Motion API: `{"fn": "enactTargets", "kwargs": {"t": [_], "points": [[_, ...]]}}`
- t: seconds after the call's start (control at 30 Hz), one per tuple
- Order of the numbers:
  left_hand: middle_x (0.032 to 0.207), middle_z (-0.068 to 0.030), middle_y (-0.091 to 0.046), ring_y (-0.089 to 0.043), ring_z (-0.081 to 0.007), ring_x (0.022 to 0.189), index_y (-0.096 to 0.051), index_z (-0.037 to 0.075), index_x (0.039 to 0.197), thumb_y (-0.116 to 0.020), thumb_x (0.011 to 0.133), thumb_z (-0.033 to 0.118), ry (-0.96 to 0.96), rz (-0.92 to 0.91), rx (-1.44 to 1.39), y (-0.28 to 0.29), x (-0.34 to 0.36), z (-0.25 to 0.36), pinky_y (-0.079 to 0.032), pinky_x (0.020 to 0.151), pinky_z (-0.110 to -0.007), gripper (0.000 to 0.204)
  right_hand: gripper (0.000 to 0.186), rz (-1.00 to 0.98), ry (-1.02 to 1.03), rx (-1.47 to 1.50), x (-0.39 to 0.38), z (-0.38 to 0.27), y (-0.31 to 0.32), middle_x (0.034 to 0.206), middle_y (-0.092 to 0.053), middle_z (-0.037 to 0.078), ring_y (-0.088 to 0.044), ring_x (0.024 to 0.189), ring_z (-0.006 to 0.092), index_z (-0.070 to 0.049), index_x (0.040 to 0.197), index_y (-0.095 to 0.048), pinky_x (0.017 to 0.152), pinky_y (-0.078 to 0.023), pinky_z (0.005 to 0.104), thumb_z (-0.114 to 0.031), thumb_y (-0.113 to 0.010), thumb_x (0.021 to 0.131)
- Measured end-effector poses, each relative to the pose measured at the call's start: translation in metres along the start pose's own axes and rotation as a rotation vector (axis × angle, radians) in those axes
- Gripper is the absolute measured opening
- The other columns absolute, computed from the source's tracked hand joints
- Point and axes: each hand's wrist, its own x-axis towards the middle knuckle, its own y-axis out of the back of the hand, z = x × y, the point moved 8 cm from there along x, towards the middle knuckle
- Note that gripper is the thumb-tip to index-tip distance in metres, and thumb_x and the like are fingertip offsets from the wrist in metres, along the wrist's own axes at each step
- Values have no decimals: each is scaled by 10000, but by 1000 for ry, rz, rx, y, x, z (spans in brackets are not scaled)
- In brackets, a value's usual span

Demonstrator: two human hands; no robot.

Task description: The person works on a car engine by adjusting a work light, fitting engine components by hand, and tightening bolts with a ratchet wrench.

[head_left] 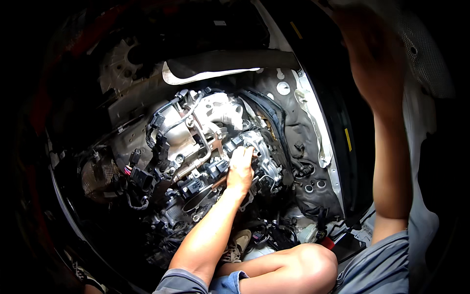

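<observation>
Atop the engine (174,128), beside my left hand (240,169), sits the silver casting (267,164); whether those fingers clamp it I cannot tell, nor how my shadowed right hand (373,56) is closed. Likely heavy, rigid; I'd hold its rim.

Engine casing (268,165): shiny metal; connector (142,179): matt plastic; shorts (228,283): cloth.

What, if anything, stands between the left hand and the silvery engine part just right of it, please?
Nothing visible does: the left hand overlaps the left edge of the silvery engine part in this view. What lies beneath the hand is hidden, so contact cannot be confirmed.
</observation>
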Motion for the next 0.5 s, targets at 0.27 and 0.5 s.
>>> {"fn": "enactTargets", "kwargs": {"t": [0.27, 0.5], "points": [[1035, -226, -694, -675, -373, 989, -647, 5, 1110, -575, 821, -65, 144, -296, -188, -20, 8, -7, -526, 868, -417, 307, 320, -375, -316, 483, -208, -124, -107, 1068, -657, 181, -635, 1002, 348, -25, 1148, -613, 873, -540, 398, -10, -607, 828], [1159, -208, -643, -632, -373, 1092, -598, -2, 1217, -629, 850, -57, 70, -154, -58, -4, 6, -1, -498, 959, -424, 373, 155, -444, -167, 368, -218, -126, -144, 943, -692, 164, -696, 883, 299, 0, 932, -673, 779, -586, 394, -74, -590, 825]]}}
